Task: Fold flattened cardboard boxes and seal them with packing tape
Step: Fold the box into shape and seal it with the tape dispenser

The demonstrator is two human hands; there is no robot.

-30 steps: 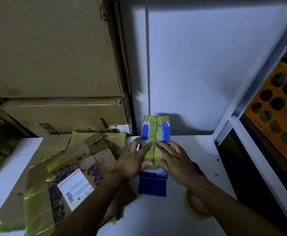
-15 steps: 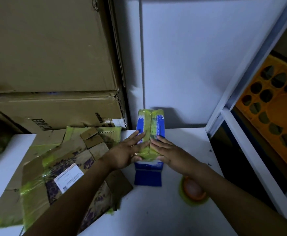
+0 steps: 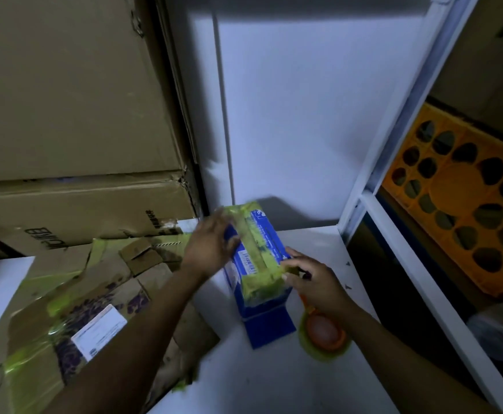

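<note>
One blue box (image 3: pixel 245 259) stands mid-table (image 3: pixel 259 383), its top seam covered in yellow-green tape. The right hand (image 3: pixel 316 282), at the box's 5 o'clock corner, presses its fingers together on the tape end, probably to bed it down. The left hand (image 3: pixel 211 246), at 10 o'clock, steadies the side; it is blurred, so its grip cannot be told. One tape roll (image 3: pixel 323 333) lies at 5 o'clock, within reach. Flattened cardboard (image 3: pixel 94 294) lies at 9 o'clock, count unclear. Two cartons (image 3: pixel 65 115) are stacked at 10 o'clock.
</note>
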